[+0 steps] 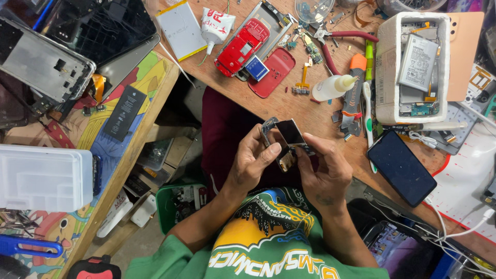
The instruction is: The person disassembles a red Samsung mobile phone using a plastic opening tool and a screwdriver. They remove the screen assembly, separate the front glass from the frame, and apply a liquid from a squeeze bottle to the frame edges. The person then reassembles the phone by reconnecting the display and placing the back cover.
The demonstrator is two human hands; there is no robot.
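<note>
I saw the small, dark, partly dismantled phone point(288, 140) pinched between left hand point(254, 160) and right hand point(324, 173), each grip closed on it, long axis slanting away toward the wooden surface point(289, 106) edge.

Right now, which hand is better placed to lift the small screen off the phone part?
Probably the right hand: its fingers rest along the small screen, while the left hand grips the phone part underneath, steadying it.

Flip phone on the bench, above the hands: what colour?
Red, with a matching red back cover beside it. Head view.
</note>
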